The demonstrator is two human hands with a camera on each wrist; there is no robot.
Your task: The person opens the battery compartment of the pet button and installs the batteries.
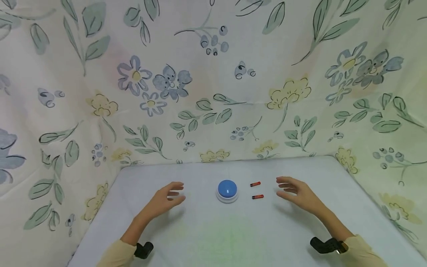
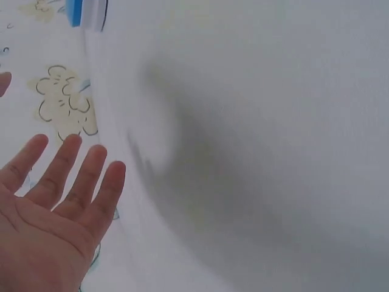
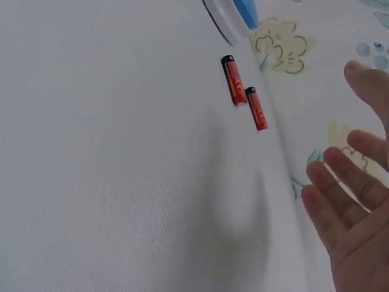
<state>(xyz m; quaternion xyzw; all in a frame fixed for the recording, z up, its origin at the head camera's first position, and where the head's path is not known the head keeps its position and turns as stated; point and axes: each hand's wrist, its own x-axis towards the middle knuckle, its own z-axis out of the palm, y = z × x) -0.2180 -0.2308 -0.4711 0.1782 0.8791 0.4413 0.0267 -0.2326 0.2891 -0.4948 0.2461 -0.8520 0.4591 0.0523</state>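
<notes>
- Glossy blue-domed push button on a round white base [image 1: 227, 190] sits on the white table [image 1: 200, 237] between the hands, nearer the table's far edge; its flat base seems to keep it steady, dome up.
- Far red cylindrical battery with a dark end [image 1: 255, 184] and near red cylindrical battery with a dark end [image 1: 258, 197] lie on their sides, one beyond the other, between the button and the right hand [image 1: 298, 194]. Both dark ends face the button; lying flat probably suits their round shape.
- Left hand [image 1: 166, 198] hovers left of the button, fingers apart, gripping nothing.
- Right hand hovers beside the batteries, likewise spread and holding nothing. With one hand to each side, the small things lie unobstructed in the head view.
- Both wrist views crop the button at the top edge and cut off part of each hand. Its underside is hidden, and I cannot tell whether the dome is pressed. Lettering on the batteries is too small to read.
</notes>
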